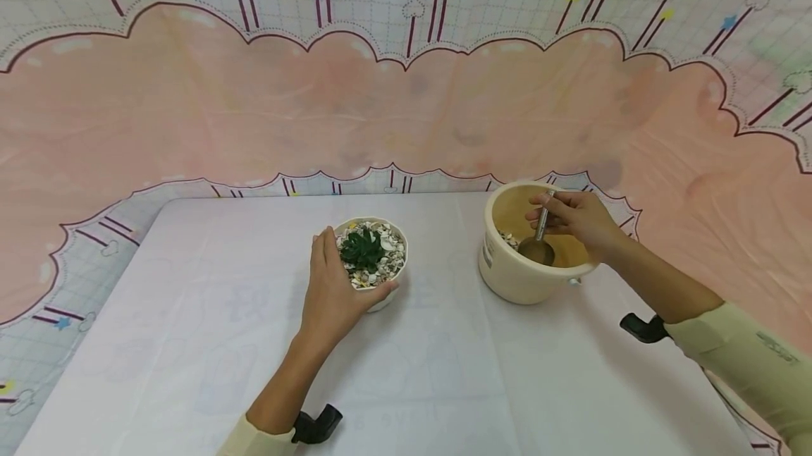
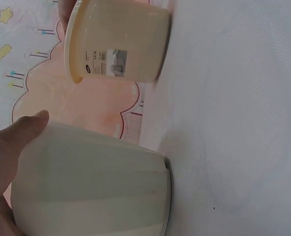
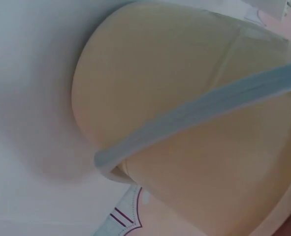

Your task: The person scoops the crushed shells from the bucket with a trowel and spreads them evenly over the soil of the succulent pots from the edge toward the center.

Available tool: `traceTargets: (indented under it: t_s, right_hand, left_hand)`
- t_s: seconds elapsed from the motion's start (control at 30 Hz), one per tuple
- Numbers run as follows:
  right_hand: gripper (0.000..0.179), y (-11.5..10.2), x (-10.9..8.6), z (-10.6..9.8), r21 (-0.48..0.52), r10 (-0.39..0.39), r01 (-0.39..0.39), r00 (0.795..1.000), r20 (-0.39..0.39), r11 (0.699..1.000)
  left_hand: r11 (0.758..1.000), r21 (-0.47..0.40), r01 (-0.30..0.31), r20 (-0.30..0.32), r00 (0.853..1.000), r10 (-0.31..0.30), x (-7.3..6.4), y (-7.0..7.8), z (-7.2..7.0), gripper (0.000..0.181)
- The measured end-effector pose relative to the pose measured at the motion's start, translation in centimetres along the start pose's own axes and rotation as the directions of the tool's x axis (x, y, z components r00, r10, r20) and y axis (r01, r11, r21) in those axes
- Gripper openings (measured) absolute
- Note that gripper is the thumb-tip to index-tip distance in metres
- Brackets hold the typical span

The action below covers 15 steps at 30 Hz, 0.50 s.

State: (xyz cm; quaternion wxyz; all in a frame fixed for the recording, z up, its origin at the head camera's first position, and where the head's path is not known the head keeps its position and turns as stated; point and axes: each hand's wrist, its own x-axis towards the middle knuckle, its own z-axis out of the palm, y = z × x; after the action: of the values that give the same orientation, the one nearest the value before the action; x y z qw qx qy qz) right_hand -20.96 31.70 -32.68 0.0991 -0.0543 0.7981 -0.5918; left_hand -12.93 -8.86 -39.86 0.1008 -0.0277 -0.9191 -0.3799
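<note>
A white plant pot [image 1: 383, 300] stands on the table, holding a dark green succulent [image 1: 361, 250] ringed by pale pebbles [image 1: 393, 250]. Around its near left side my left hand [image 1: 333, 301] grips, thumb along the front rim and fingers at the left. In the left wrist view, the thumb lies at the rim of the pot [image 2: 96, 182]. To the right is a cream bucket [image 1: 517, 280] with some pebbles [image 1: 509, 238] inside. My right hand [image 1: 580, 220] reaches over its rim and pinches the handle of a metal spoon [image 1: 538, 251], whose bowl is down inside the bucket.
A grey-blue carrying handle [image 3: 199, 113] hangs against the bucket's side in the right wrist view. The white-covered table [image 1: 412, 385] ends at a patterned pink cloth [image 1: 380, 111] behind. Black wrist mounts [image 1: 317, 426] sit on both forearms.
</note>
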Motion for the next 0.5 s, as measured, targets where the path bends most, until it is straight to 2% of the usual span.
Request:
traceTargets:
  t_s: [0.27,0.5]
  right_hand:
    - [0.047,0.2,0.9,0.7,-0.066,0.089,-0.089,0.996,0.003,0.994]
    - [0.037,0.5,2.1,0.6,-0.051,0.189,-0.186,0.981,0.05,0.981]
  left_hand:
    - [1.0,-0.004,0.004,0.015,1.0,-0.004,0.0,0.1,-0.1,0.137]
    - [1.0,-0.003,0.0,0.014,1.0,0.0,-0.1,0.1,-0.1,0.135]
